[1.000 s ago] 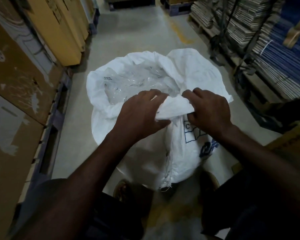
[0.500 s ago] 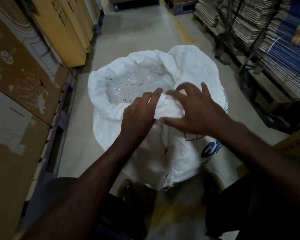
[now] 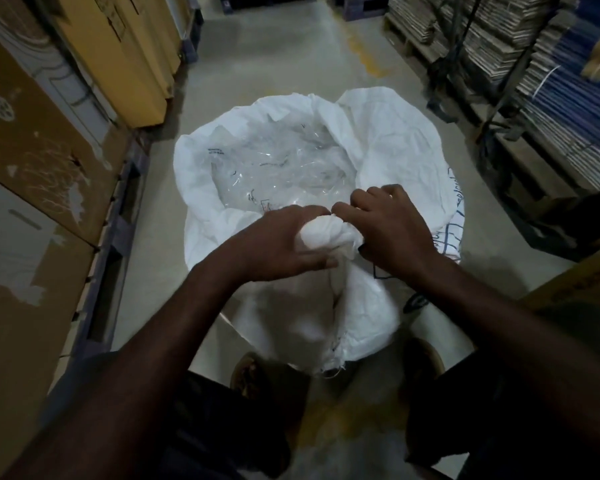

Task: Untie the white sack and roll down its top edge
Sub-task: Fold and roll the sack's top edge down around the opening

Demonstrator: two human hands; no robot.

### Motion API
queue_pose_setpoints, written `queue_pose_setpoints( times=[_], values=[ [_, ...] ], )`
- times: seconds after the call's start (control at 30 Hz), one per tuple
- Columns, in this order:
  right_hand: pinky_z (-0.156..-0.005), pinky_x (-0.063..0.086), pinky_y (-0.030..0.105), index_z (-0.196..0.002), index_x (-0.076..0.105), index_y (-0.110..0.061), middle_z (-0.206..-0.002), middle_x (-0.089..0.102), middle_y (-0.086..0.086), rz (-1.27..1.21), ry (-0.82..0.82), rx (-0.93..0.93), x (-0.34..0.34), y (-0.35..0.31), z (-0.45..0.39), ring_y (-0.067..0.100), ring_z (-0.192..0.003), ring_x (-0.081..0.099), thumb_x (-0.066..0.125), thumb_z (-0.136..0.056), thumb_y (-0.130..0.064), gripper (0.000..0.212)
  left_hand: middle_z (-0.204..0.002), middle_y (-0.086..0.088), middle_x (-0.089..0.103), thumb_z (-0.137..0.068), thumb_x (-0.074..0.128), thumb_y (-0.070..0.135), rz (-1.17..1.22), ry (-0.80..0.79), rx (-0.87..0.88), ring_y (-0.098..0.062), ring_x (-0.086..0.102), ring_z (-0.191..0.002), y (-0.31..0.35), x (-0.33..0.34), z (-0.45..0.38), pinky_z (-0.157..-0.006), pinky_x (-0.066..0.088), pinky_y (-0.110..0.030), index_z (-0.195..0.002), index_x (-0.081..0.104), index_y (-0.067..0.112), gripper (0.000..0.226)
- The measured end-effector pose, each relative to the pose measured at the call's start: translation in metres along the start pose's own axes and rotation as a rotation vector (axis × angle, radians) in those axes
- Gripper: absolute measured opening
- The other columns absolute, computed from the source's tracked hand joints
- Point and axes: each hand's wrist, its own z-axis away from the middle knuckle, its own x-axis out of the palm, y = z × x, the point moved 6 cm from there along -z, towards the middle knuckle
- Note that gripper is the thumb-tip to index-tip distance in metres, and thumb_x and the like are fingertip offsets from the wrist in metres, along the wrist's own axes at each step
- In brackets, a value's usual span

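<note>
Cardboard boxes (image 3: 32, 161) line the left. The left hand (image 3: 274, 242) and right hand (image 3: 392, 230) both grip the bunched near rim of the white sack (image 3: 395, 143), standing open on the floor (image 3: 291, 57).

My left hand (image 3: 274, 240) and right hand (image 3: 392, 230) cover most of the bunched rim (image 3: 323, 235) of the sack (image 3: 388, 143); fingertips tucked out of sight behind the cloth. Sack's base hidden by my forearms. Print on its right side (image 3: 456, 202) partly covered, unreadable. Boxes (image 3: 32, 140) cut off at left edge, stacks (image 3: 551, 98) at right edge. Feet at bottom centre dark, blurred.
</note>
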Motion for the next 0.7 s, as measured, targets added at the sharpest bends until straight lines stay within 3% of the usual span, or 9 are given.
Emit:
queue_pose_setpoints(
  times=[0.1, 0.17, 0.3, 0.37, 0.43, 0.53, 0.63, 0.7],
  values=[
    [-0.09, 0.043, 0.046, -0.116, 0.061, -0.023, -0.094, 0.055, 0.0, 0.006, 0.031, -0.036, -0.001, -0.009, -0.001, 0.028, -0.084, 0.057, 0.073, -0.067, -0.007, 0.054, -0.105, 0.013, 0.071, -0.079, 0.083, 0.052, -0.122, 0.098, -0.186, -0.019, 0.068, -0.097, -0.012, -0.011, -0.002, -0.076, 0.05, -0.036, -0.114, 0.059, 0.037, 0.045],
    [-0.101, 0.04, 0.051, -0.125, 0.06, -0.022, -0.101, 0.053, -0.001, -0.073, -0.052, -0.085, 0.002, -0.012, -0.001, 0.025, -0.092, 0.056, 0.073, -0.069, -0.015, 0.059, -0.102, 0.01, 0.068, -0.082, 0.075, 0.051, -0.233, 0.134, -0.189, -0.022, 0.067, -0.092, -0.009, -0.004, -0.001, -0.073, 0.046, -0.036, -0.112, 0.055, 0.035, 0.039],
    [-0.123, 0.014, 0.063, -0.149, 0.041, -0.029, -0.126, 0.056, -0.007, -0.329, -0.455, -0.004, 0.019, -0.01, 0.009, 0.016, -0.124, 0.053, 0.065, -0.069, -0.07, 0.093, -0.099, 0.004, 0.064, -0.095, 0.066, 0.039, -0.38, 0.224, -0.086, -0.028, 0.068, -0.088, 0.004, 0.015, 0.002, -0.072, 0.054, -0.046, -0.118, 0.05, 0.028, 0.03],
    [-0.126, 0.011, 0.06, -0.146, 0.043, -0.025, -0.118, 0.069, -0.006, -0.261, -0.425, 0.014, 0.018, -0.009, 0.007, 0.017, -0.119, 0.064, 0.066, -0.077, -0.064, 0.083, -0.088, 0.004, 0.061, -0.094, 0.065, 0.028, -0.4, 0.283, -0.03, -0.027, 0.065, -0.077, 0.012, 0.017, 0.004, -0.063, 0.052, -0.047, -0.115, 0.047, 0.029, 0.028],
    [-0.126, 0.022, 0.056, -0.138, 0.054, -0.021, -0.101, 0.076, -0.002, -0.181, -0.243, 0.021, 0.007, -0.007, 0.0, 0.025, -0.101, 0.073, 0.068, -0.084, -0.046, 0.061, -0.079, 0.003, 0.059, -0.091, 0.066, 0.018, -0.426, 0.383, 0.042, -0.025, 0.063, -0.068, 0.019, 0.013, 0.006, -0.055, 0.049, -0.046, -0.112, 0.054, 0.024, 0.024],
    [-0.113, 0.04, 0.051, -0.128, 0.064, -0.016, -0.089, 0.07, 0.006, -0.127, -0.063, -0.004, -0.004, -0.009, -0.007, 0.034, -0.085, 0.07, 0.066, -0.078, -0.026, 0.051, -0.086, 0.003, 0.061, -0.087, 0.073, 0.021, -0.463, 0.492, 0.056, -0.024, 0.064, -0.078, 0.022, -0.001, 0.009, -0.056, 0.044, -0.04, -0.109, 0.059, 0.02, 0.026],
    [-0.094, 0.045, 0.045, -0.122, 0.067, -0.008, -0.086, 0.063, 0.012, -0.08, 0.006, -0.043, -0.005, -0.018, -0.007, 0.037, -0.078, 0.062, 0.06, -0.077, -0.022, 0.048, -0.122, 0.007, 0.058, -0.078, 0.087, 0.049, -0.193, 0.259, -0.096, -0.019, 0.059, -0.112, 0.01, 0.0, 0.006, -0.078, 0.053, -0.04, -0.133, 0.055, 0.025, 0.068],
    [-0.082, 0.044, 0.043, -0.117, 0.068, -0.005, -0.086, 0.061, 0.013, -0.048, 0.042, -0.065, -0.002, -0.024, -0.007, 0.037, -0.077, 0.06, 0.067, -0.075, -0.015, 0.044, -0.127, 0.007, 0.063, -0.071, 0.094, 0.056, -0.018, 0.046, -0.133, -0.017, 0.062, -0.116, 0.003, 0.004, 0.001, -0.094, 0.054, -0.041, -0.136, 0.058, 0.025, 0.08]
  ],
)
